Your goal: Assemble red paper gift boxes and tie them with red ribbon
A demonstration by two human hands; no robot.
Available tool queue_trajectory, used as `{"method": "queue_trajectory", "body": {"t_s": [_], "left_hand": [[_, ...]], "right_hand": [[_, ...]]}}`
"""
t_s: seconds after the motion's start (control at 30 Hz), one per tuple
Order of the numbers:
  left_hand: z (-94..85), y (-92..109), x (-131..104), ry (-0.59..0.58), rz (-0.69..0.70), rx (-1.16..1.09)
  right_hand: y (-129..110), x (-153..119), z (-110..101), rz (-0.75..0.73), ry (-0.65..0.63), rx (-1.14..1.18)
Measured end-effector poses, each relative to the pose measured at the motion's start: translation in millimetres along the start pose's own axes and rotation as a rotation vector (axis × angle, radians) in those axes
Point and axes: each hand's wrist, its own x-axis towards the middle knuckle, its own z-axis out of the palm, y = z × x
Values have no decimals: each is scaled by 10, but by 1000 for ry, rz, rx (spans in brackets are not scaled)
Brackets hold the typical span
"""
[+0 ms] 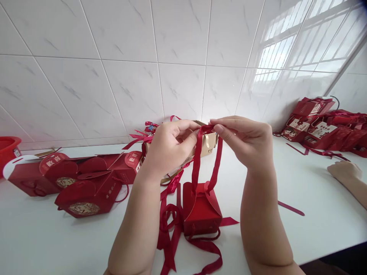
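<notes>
While our left hand (173, 145) and right hand (248, 141) pinch the red ribbon (197, 164) between thumb and fingers, we hold its loop above the small red box (200, 212), which stands on the white table (86, 244) beside loose ribbons (170, 244).

A wall (123, 80) of glossy white tiles with grey veining rises behind the hands (173, 147). Above and to the right of them, a bright reflection (276, 46) of a barred window shines. Below them spreads a white worktop (71, 244).
</notes>
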Motion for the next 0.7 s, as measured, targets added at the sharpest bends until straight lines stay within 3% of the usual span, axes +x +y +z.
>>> {"method": "queue_trajectory", "body": {"t_s": [0.17,0.27,0.5,0.7], "left_hand": [[-103,44,31,53,56,214],[-209,84,-28,69,55,297],[-376,-83,-199,73,-121,54],[-514,-248,-258,96,-155,-3]], "right_hand": [[-84,0,-54,155,15,-92],[-152,-23,-126,174,-23,-156],[-199,-135,-280,286,-4,-218],[-148,-188,-428,331,19,-304]]}}
